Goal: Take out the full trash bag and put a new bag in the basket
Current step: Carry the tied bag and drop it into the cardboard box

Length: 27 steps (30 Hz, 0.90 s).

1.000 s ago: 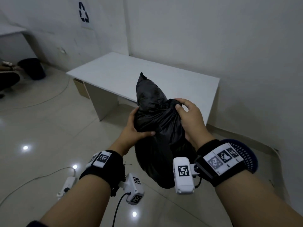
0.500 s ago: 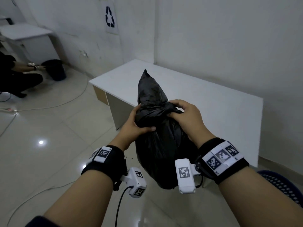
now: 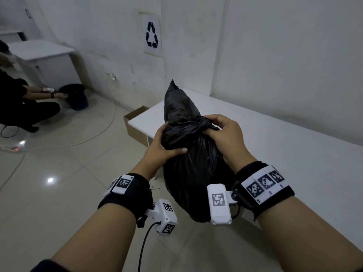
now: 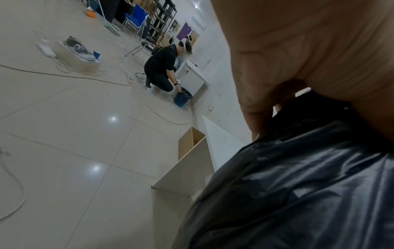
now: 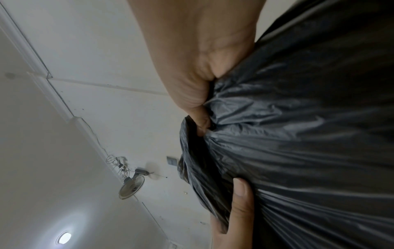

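A full black trash bag (image 3: 193, 173) hangs in the air in front of me, its top gathered into a twisted neck with a loose tip (image 3: 176, 101) sticking up. My left hand (image 3: 165, 146) grips the bag's neck from the left, thumb across the front. From the right, my right hand (image 3: 222, 132) pinches the gathered plastic. The left wrist view shows the bag (image 4: 298, 193) under my palm. In the right wrist view my fingers dig into the bag's (image 5: 309, 134) folds. My own basket is out of view.
A low white table (image 3: 275, 142) stands right behind the bag against the wall. An open cardboard box (image 3: 135, 118) sits at its left end. Far left, another person (image 3: 23, 107) crouches at a dark basket (image 3: 76, 96). Cables and a power strip (image 3: 11, 148) lie on the tiled floor.
The view has swung left and nearer the table; the blue basket at the lower right has dropped out of sight. Both hands keep their hold on the bag's neck.
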Available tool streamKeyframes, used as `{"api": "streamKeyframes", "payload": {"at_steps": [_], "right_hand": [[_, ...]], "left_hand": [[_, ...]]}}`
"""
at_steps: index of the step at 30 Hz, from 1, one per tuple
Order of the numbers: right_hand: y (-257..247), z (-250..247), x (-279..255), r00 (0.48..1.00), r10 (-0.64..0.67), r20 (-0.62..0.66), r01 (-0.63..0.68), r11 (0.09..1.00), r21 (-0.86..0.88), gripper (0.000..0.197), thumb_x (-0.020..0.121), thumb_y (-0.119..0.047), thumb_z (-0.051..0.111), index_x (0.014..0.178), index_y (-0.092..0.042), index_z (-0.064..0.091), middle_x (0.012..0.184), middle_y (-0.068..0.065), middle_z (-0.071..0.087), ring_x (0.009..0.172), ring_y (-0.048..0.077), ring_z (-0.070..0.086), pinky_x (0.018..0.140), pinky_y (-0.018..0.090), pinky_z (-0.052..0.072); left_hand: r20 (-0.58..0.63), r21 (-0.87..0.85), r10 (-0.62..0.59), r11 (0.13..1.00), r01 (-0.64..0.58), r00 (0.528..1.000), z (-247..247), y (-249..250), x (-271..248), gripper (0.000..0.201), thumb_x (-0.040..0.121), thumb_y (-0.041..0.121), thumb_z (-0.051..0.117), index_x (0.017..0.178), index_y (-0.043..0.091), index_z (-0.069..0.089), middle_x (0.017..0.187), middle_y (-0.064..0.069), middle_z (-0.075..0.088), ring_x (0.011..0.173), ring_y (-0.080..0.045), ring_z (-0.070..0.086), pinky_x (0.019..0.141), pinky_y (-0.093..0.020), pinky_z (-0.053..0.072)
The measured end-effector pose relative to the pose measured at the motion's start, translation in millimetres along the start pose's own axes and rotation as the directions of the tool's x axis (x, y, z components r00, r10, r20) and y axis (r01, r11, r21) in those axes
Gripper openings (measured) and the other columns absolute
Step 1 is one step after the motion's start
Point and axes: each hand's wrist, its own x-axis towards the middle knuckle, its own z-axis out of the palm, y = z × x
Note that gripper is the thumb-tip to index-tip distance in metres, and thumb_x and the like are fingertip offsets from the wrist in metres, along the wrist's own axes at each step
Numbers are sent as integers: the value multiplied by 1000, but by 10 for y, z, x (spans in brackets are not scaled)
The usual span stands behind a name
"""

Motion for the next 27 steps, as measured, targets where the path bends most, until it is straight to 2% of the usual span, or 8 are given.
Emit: {"api": "streamKeyframes", "payload": {"at_steps": [7, 15, 19, 22, 25, 27], "right_hand": [[-9, 961, 883, 999, 15, -40, -13, 999, 40, 29, 69, -16, 75, 95, -29, 74, 96, -13, 74, 99, 7, 68, 95, 39, 53], [136, 1729, 2247, 1000, 15, -15, -14, 997, 81, 31, 68, -16, 76, 97, -27, 75, 98, -9, 75, 99, 10, 69, 95, 40, 53], [116, 2144, 2882, 997, 13, 71, -17, 998, 53, 32, 75, -13, 73, 105, -23, 74, 102, -12, 73, 101, 6, 67, 97, 35, 52], [75, 2493, 3280, 983, 27, 184, -28, 1000, 8, 33, 85, -10, 65, 117, -19, 68, 114, -6, 70, 105, 8, 66, 99, 34, 51], [23, 2857, 3601, 955, 51, 293, -49, 999, -12, 35, 89, -20, 65, 124, -18, 62, 121, -3, 65, 107, 12, 65, 99, 33, 51], [4, 3152, 3814, 949, 43, 311, -34, 999, -35, 44, 82, -31, 73, 123, -21, 61, 119, -5, 66, 106, 9, 64, 94, 28, 51]], "left_hand": [[14, 10, -8, 1000, 8, 1000, -968, 49, 992, 100, 60, 22, 92, 140, 45, 37, 139, 9, 51, 125, -11, 54, 104, -42, 47], [9, -29, -12, 1000, 12, 1000, -1680, 30, 2366, 96, 64, 18, 89, 141, 44, 37, 140, 8, 50, 124, -12, 55, 102, -45, 48], [-37, -52, -19, 998, 17, 999, -2087, 41, 2957, 94, 67, 15, 87, 142, 43, 37, 138, 7, 53, 122, -11, 56, 102, -45, 49], [-66, -68, -33, 997, 28, 997, -2446, 45, 3323, 95, 68, 16, 87, 143, 41, 36, 136, 9, 54, 120, -9, 58, 101, -45, 50], [-78, -69, -36, 997, 31, 996, -2829, 18, 3690, 92, 69, 16, 87, 143, 40, 37, 134, 9, 55, 118, -10, 59, 100, -45, 50], [-64, -71, -25, 997, 20, 998, -3100, 3, 3967, 90, 70, 15, 86, 143, 38, 37, 134, 9, 56, 118, -10, 59, 100, -45, 50]]}}
